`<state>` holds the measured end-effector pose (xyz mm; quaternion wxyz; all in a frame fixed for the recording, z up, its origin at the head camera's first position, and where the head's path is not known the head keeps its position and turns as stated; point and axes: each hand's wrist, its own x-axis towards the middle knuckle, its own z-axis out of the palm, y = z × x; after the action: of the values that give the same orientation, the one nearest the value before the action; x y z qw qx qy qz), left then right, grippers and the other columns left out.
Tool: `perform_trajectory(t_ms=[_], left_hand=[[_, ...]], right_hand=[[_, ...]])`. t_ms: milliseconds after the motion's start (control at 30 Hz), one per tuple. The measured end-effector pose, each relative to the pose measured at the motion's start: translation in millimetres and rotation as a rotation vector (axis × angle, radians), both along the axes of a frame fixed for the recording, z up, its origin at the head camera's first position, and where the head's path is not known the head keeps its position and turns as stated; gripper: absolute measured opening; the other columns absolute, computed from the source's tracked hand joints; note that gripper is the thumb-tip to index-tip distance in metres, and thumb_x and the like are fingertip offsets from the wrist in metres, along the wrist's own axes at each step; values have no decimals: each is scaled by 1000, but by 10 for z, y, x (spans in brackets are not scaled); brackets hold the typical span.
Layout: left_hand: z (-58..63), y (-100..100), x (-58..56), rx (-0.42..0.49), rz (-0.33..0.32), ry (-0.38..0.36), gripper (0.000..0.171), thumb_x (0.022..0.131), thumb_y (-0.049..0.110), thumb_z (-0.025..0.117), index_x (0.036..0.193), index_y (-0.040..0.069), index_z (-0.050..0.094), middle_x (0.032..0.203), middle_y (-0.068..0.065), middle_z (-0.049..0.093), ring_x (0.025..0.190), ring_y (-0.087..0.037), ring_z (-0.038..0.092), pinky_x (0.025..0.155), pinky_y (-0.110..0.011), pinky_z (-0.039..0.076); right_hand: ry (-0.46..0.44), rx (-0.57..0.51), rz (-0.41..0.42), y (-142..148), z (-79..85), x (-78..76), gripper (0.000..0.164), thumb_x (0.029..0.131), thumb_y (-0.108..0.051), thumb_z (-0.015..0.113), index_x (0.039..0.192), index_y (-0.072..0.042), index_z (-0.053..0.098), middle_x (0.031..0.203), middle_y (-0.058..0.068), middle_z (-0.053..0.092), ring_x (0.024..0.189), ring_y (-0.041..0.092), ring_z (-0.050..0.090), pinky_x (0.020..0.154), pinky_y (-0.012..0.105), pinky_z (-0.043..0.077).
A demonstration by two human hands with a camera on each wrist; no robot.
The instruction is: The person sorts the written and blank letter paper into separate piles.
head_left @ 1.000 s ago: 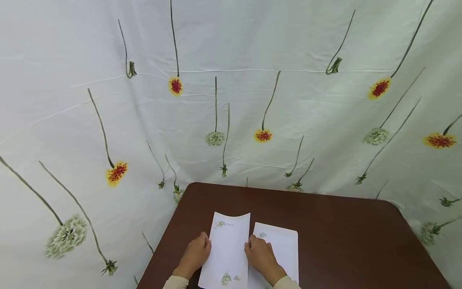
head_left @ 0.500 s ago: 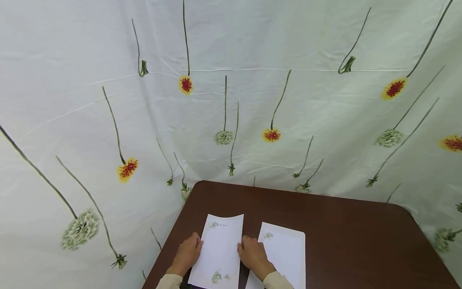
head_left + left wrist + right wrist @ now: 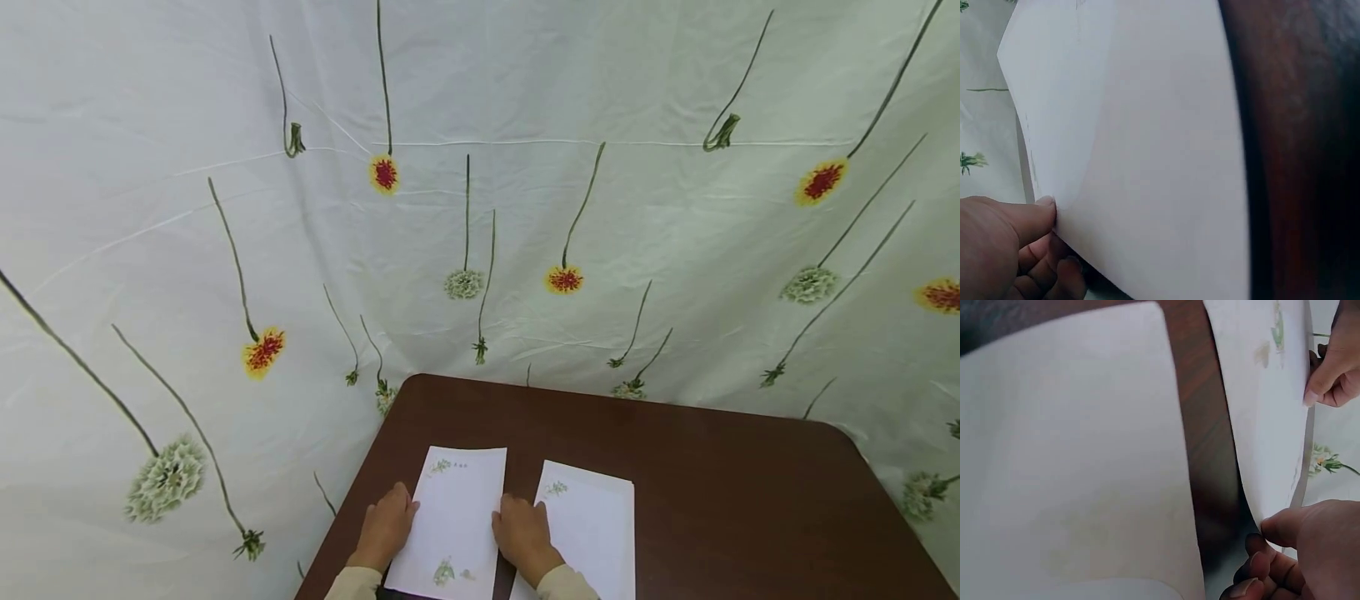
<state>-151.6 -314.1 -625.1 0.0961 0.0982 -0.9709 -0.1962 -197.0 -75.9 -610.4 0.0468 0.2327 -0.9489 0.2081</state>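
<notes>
A white sheet of paper [image 3: 457, 521] with small green prints at its top and bottom lies between the two hands. My left hand [image 3: 386, 527] pinches its left edge; in the left wrist view the thumb lies on top and the curled fingers below. The right hand [image 3: 522, 536] pinches the opposite edge, as the right wrist view shows. To the right lie other white printed sheets [image 3: 592, 525], seemingly a small stack, partly covered by the right hand and forearm.
The dark brown table [image 3: 720, 492] reaches far to the right, with rounded back corners. Behind and to the left hangs a white cloth [image 3: 510, 100] printed with flowers.
Both hands have shifted left with the sheet, widening the gap to the other papers. The sheet's top edge, curved before, looks straighter now. The head view has also turned slightly.
</notes>
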Motion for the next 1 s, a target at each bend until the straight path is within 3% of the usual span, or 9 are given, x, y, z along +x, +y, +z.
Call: perform_trajectory(t_ms=[233,533,767,867,1000], left_hand=[[-7,31,-22,-24,4,11,30,91,10,72,80,7,44,66,-2,46,59,-24,54,58,-47,39],[36,94,-28,31,44,-30,24,94,10,66,85,4,45,71,-5,48,63,-25,53,62,-47,39],[186,277,-49,49,33,54,22,92,10,67,84,7,47,71,-4,50,63,-23,52,63,-47,39],[206,424,-74,50,-12,86,22,91,11,69,83,9,49,69,0,48,60,-19,48,62,-44,39],[209,662,-93,40,-101,151,24,88,11,72,80,12,49,66,4,43,56,-14,42,58,-39,37]], right_hand=[[78,73,-17,15,-102,-4,23,86,-23,77,84,-4,64,70,9,64,66,24,64,63,43,39],[139,-30,-35,117,-100,8,22,88,-20,75,77,-10,58,64,2,58,58,19,58,58,40,37],[46,-115,-106,323,-6,-26,28,90,-20,73,75,-13,50,61,-4,49,54,13,49,59,39,34],[-3,-117,-190,466,42,-47,26,89,-24,74,86,-6,55,69,4,58,61,21,58,62,43,37],[-89,-71,-304,731,90,-82,46,88,-30,75,107,7,56,86,19,65,79,36,66,71,54,42]])
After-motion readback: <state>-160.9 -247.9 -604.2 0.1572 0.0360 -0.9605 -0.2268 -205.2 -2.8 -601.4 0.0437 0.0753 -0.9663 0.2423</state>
